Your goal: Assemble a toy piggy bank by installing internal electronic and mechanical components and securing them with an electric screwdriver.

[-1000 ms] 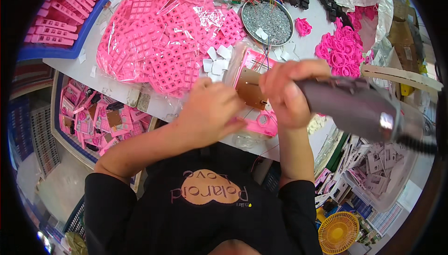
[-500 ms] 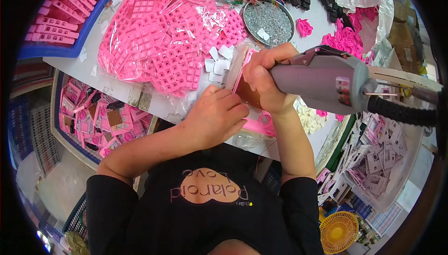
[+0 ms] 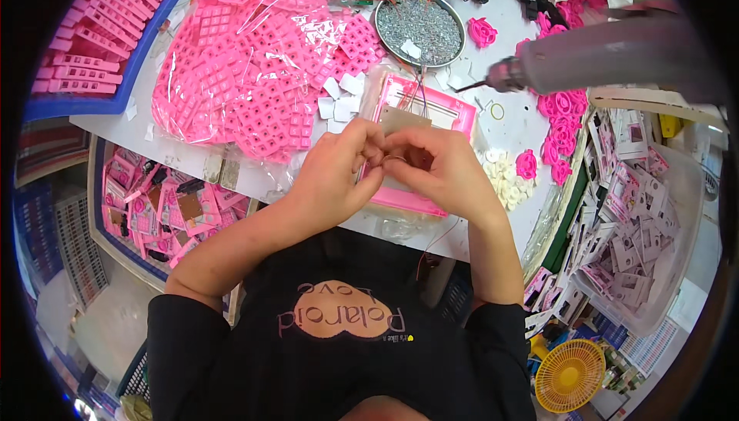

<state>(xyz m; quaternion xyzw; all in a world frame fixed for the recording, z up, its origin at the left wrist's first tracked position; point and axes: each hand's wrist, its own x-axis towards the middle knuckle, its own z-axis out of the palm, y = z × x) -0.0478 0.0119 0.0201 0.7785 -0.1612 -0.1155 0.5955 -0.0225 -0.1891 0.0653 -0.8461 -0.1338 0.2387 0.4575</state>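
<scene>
My left hand (image 3: 335, 171) and my right hand (image 3: 446, 168) meet over a pink plastic housing (image 3: 459, 122), fingertips pinched close together. A thin wire-like line shows at the right fingertips; whatever either pinch holds is too small and hidden to name. Inside the housing lies a brown circuit board (image 3: 406, 121), partly covered by my fingers, with thin wires (image 3: 419, 96) rising at its far side. A grey electric screwdriver (image 3: 585, 59) hangs above the table to the right, its bit pointing left, apart from both hands.
A clear bag of pink keypad parts (image 3: 239, 67) fills the back left. Behind the housing sits a round dish of screws (image 3: 423, 28). White pieces (image 3: 342, 101), cream parts (image 3: 508, 178) and pink coiled parts (image 3: 558, 128) lie around. Bins (image 3: 670, 244) flank the table.
My right hand has let go of the screwdriver, which has swung up and away to the right. That hand now pinches beside my left fingertips over the housing.
</scene>
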